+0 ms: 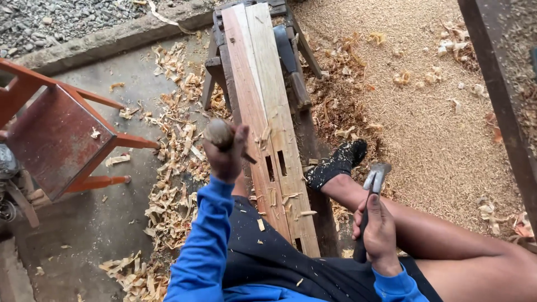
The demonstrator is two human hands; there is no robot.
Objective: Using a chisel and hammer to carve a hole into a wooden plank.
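You've got one head view only, looking steeply down and forward, close over your lap and hands, along the plank [263,112] on the sawhorse [296,78] toward its far end.

Sawhorse [299,84] bearing two mortised planks [268,112], chips atop.

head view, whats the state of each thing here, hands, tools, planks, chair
left hand: raised, closed around a chisel's wooden handle
chisel: held above the planks, blade angled down
right hand: closed on a hammer's handle beside the knee
hammer: held upright, head up
planks: lying side by side on a sawhorse, mortise slots cut
red chair: tipped over
wood shavings: scattered on the floor
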